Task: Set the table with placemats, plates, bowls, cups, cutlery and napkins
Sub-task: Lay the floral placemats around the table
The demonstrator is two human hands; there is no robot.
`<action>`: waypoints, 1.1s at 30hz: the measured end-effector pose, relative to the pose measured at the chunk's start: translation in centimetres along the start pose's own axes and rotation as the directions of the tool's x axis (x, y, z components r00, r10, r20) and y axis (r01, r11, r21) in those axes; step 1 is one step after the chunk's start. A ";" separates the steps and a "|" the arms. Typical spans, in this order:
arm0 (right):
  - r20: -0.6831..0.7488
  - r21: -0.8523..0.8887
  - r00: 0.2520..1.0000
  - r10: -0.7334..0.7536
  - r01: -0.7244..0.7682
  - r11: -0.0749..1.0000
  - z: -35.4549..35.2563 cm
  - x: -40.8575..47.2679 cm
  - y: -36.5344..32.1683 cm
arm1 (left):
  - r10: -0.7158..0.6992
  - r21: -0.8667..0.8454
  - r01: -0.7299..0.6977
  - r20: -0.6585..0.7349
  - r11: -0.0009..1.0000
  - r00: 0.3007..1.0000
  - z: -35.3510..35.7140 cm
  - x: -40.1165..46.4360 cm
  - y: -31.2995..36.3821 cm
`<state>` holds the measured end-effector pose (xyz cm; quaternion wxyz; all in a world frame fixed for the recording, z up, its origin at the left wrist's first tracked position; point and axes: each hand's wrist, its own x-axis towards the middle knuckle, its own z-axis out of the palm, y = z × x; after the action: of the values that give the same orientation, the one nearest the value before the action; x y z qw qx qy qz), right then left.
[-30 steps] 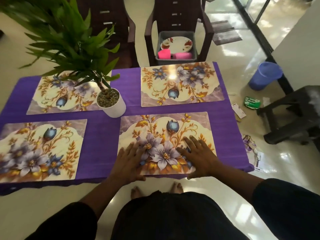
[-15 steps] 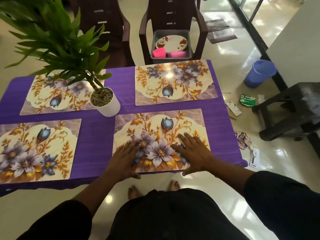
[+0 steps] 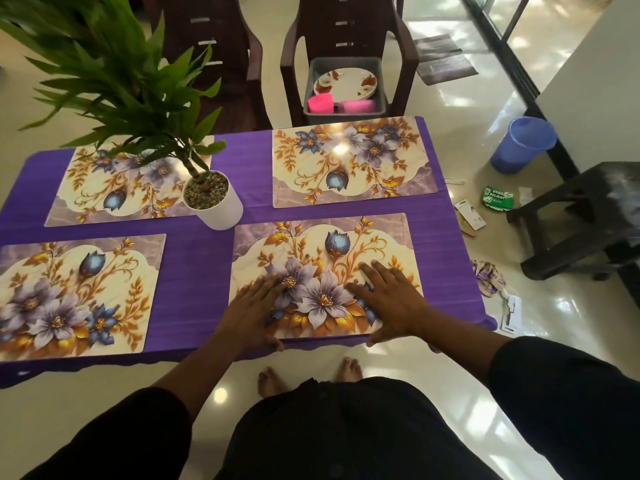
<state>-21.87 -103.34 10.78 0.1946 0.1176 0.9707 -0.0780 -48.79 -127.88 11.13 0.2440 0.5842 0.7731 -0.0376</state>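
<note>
1. Both palms flat and fingers spread on the near right placemat [image 3: 325, 271]; left hand [image 3: 252, 311] on its near left part, right hand [image 3: 391, 303] on its near right part; pressing down, gripping nothing
2. Lying at the near edge of the purple tablecloth [image 3: 197, 271], one of four floral mats already laid; white plant pot [image 3: 214, 202] just beside its far left corner
3. Likely thin, light, flexible and glossy, so apt to slide on cloth; best nudged with flat palms or lifted by a corner or edge
4. Waiting in the grey tub [image 3: 379, 84] on the far chair: floral plate [image 3: 346, 84] and pink cups [image 3: 320, 102]; plate probably rigid and breakable, best taken by the rim with both hands
</note>
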 end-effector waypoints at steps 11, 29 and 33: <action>0.005 -0.018 1.000 -0.015 0.015 1.000 0.0 0.2 0.1 | -0.047 0.037 0.046 0.026 0.998 0.999 -0.2 0.1 0.5; 0.005 -0.009 1.000 0.006 -0.006 1.000 0.4 0.3 0.0 | -0.067 -0.032 0.068 0.008 0.997 0.998 -0.1 0.2 0.6; 0.007 -0.009 1.000 0.011 -0.011 1.000 0.3 0.2 0.0 | -0.074 -0.005 0.074 -0.009 0.997 0.997 -0.2 -0.2 1.0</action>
<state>-21.94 -103.35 10.39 0.1990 0.1218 0.9697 -0.0728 -47.92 -127.63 11.60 0.2401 0.5549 0.7954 -0.0420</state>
